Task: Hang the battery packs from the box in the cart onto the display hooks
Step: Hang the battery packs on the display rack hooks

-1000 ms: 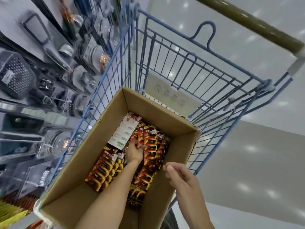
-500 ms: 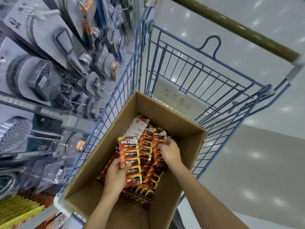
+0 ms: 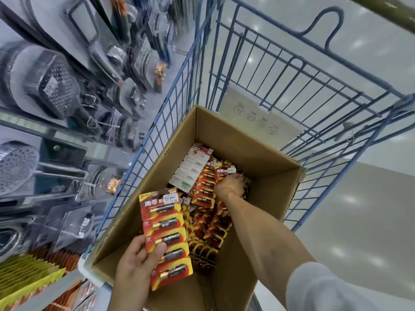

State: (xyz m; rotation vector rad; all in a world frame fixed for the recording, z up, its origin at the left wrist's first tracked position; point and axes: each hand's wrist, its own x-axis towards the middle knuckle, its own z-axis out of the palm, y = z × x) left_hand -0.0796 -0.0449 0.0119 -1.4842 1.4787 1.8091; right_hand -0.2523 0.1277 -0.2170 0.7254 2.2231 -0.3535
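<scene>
**While the left grip (image 3: pixel 134 268) holds a strip (image 3: pixel 165 230), the right grip (image 3: pixel 229 187) digs**

The strip of battery packs sits above the box's (image 3: pixel 235 142) near-left side, with bare cardboard beside it. More packs (image 3: pixel 211 223) are heaped mid-box in the cart (image 3: pixel 258 108). The right fingers are buried, so their hold is unclear.

Box (image 3: pixel 258 158) is showing matt brown cardboard with dull inner walls and raw cut edges. Cart (image 3: pixel 265 70) is presenting as blue-coated metal wire, smooth, with a slight sheen. Nearest battery pack (image 3: pixel 166 223) is reading as glossy printed card under clear plastic blisters; its price sticker (image 3: pixel 171 198) is looking like matt paper. Battery packs (image 3: pixel 208 223) in the box are catching the same gloss. Floor (image 3: pixel 359 209) is reflecting bright light spots, polished. Shower head (image 3: pixel 18 164) is gleaming like chrome. Sleeve (image 3: pixel 325 290) is appearing as soft grey cloth.
</scene>
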